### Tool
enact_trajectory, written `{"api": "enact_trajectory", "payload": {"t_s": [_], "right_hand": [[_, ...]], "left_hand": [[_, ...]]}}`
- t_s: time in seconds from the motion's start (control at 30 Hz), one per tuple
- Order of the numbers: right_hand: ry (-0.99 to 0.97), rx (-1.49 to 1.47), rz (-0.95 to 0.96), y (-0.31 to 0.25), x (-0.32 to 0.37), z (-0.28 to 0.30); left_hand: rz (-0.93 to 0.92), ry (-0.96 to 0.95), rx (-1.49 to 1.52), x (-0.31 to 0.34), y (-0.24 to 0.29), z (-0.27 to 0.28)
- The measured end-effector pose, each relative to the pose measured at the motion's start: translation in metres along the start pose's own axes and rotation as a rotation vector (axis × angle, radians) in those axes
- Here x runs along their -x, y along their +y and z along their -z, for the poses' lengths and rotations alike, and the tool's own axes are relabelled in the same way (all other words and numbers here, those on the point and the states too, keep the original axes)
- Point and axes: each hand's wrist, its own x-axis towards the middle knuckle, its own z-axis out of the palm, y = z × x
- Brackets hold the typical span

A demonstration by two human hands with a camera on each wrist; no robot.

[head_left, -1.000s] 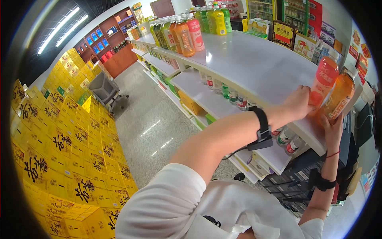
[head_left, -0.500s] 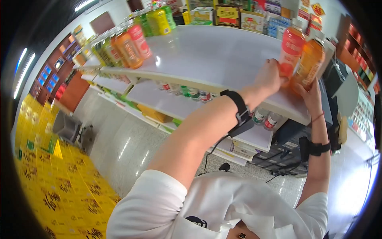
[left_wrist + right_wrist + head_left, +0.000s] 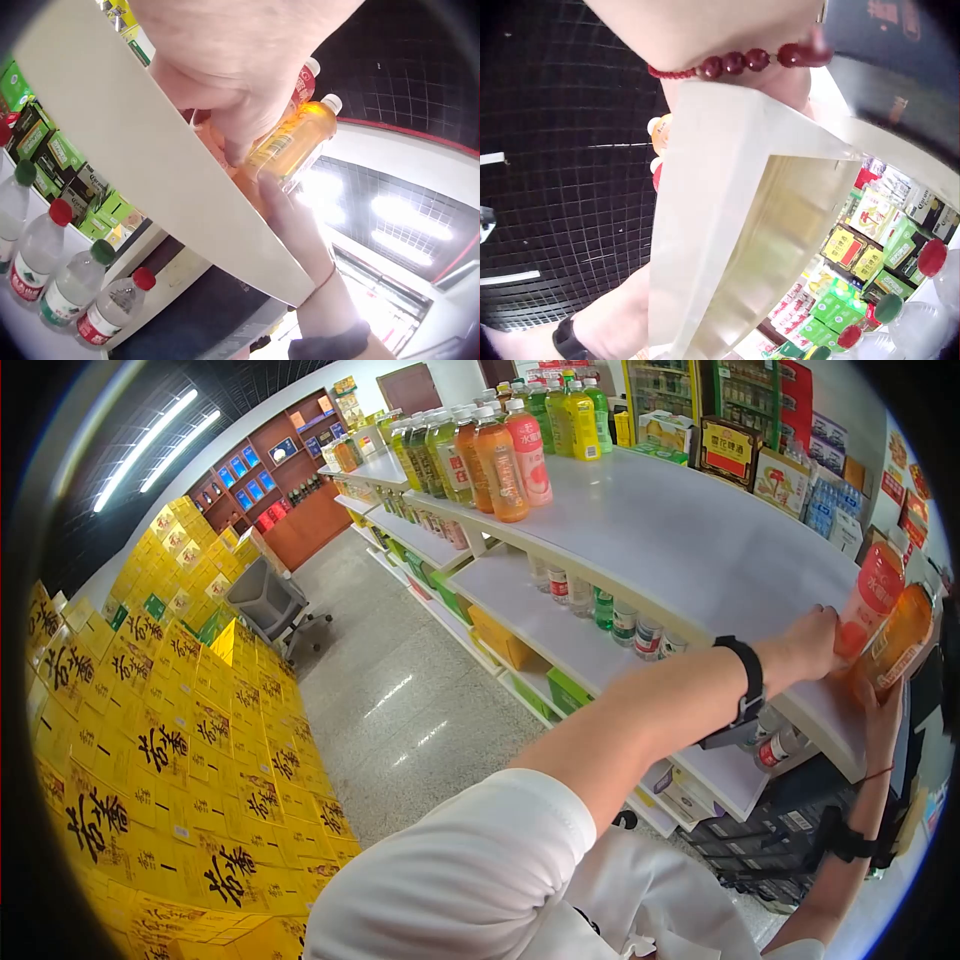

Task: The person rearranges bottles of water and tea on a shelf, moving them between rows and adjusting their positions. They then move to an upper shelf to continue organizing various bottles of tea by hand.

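At the end of the shelf top [image 3: 700, 550], the pink-labelled bottle [image 3: 872, 598] lies in the left hand's [image 3: 812, 642] low grip, its long axis nearly parallel to the adjacent amber bottle [image 3: 900, 638], whose lower part the right hand [image 3: 881, 708] grips.

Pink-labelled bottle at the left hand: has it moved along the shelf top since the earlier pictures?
No, not visibly: in the head view the pink-labelled bottle is still at the same end of the white shelf top, beside the amber bottle.
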Motion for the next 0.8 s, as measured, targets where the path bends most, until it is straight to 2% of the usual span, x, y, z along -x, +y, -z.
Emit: {"api": "enact_trajectory", "payload": {"t_s": [0.27, 0.43, 0.5, 0.6, 0.67, 0.7, 0.73, 0.77, 0.8], "right_hand": [[-0.023, -0.04, -0.032, 0.004, -0.001, 0.0], [-0.008, -0.087, -0.019, 0.006, -0.001, -0.002], [-0.048, -0.071, -0.108, 0.011, 0.0, 0.002], [-0.016, -0.042, -0.052, 0.024, -0.001, 0.003], [-0.032, -0.054, -0.048, 0.028, 0.0, 0.005], [-0.047, -0.068, -0.046, 0.03, 0.0, 0.005], [-0.045, -0.069, -0.048, 0.031, 0.001, 0.005], [-0.052, -0.089, -0.062, 0.032, 0.002, 0.005], [-0.059, -0.109, -0.075, 0.033, 0.002, 0.006]], "left_hand": [[0.085, 0.039, 0.026, 0.006, 0.008, -0.003], [0.072, 0.03, 0.026, 0.003, 0.003, -0.006], [0.083, 0.026, 0.021, 0.007, 0.005, -0.004], [0.041, -0.023, 0.026, 0.017, 0.005, 0.012], [-0.16, 0.184, 0.008, 0.035, -0.002, 0.041], [-0.294, 0.188, -0.067, 0.041, -0.012, 0.072], [-0.341, 0.422, -0.239, 0.041, -0.04, 0.089], [-0.233, 0.493, -0.033, 0.061, -0.033, 0.139], [-0.279, 0.638, -0.158, 0.071, -0.044, 0.187]]}}
